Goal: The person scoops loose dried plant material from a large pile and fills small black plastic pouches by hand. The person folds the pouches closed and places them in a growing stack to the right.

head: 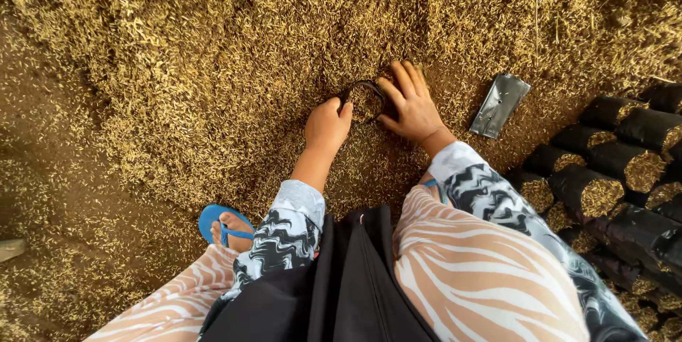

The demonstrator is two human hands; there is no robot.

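A small black plastic bag [364, 99] sits upright in a big heap of golden husks [234, 36], its round mouth open and packed with husks. My left hand [327, 126] grips the bag's left rim with curled fingers. My right hand [408, 104] rests on the right rim, fingers spread over the husks beside it. Both hands are low on the heap, in front of my knees.
A flat, unfilled black bag [499, 105] lies on the husks to the right. Several filled black bags [604, 178] lie stacked on their sides at the right edge. My foot in a blue sandal [224, 225] stands at lower left on brown ground.
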